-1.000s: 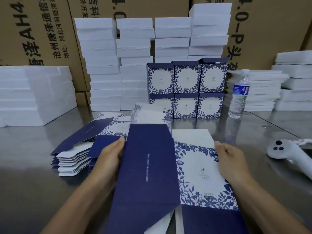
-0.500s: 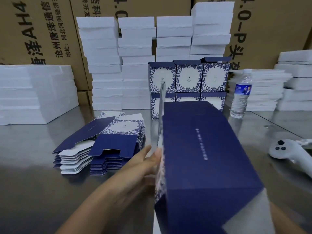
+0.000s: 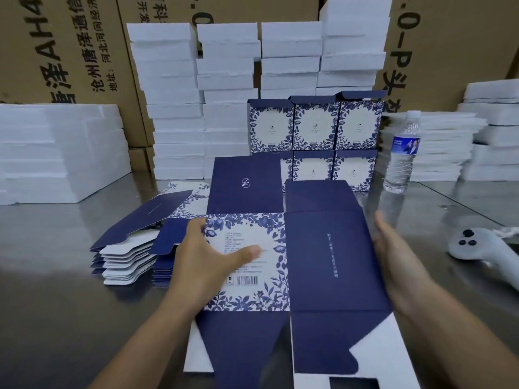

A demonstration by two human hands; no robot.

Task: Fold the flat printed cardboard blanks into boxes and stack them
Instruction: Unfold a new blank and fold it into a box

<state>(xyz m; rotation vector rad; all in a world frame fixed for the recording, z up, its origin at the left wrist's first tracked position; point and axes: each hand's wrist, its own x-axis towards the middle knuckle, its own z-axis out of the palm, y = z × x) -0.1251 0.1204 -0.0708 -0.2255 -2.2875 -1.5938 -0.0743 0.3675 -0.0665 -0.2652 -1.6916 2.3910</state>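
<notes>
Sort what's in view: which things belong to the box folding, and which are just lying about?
In the job: cardboard blank, gripped by the left hand, right hand against its edge; pile of flat blanks; stacked folded boxes.
Lying about: water bottle; white controller; white foam stacks; brown cartons.

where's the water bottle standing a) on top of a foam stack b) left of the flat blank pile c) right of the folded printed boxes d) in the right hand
c: the water bottle stands upright on the table just right of the folded boxes.
</notes>
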